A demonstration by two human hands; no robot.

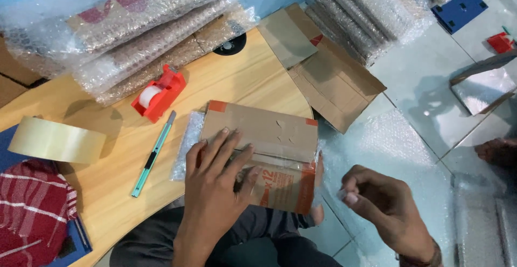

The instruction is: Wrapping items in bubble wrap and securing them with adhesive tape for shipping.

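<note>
Head view: a flat brown cardboard box (264, 137) lies at the near edge of the wooden surface (107, 186), right under the left hand (215, 181) and a little left of the right hand (379, 205). The box is folded flat. It has orange corners and an orange print on the part that hangs over the edge. A sheet of bubble wrap (186, 143) sticks out from under its left side. The left hand is spread wide and presses flat on the box. The right hand hangs beside the box with its fingers curled in, pinched on the clear edge of the wrap there. On the surface to the left lie a green knife (154, 154), a red tape holder (159, 93) and a big roll of clear tape (56, 140). Wrapped packs (145, 30) are piled at the back.
</note>
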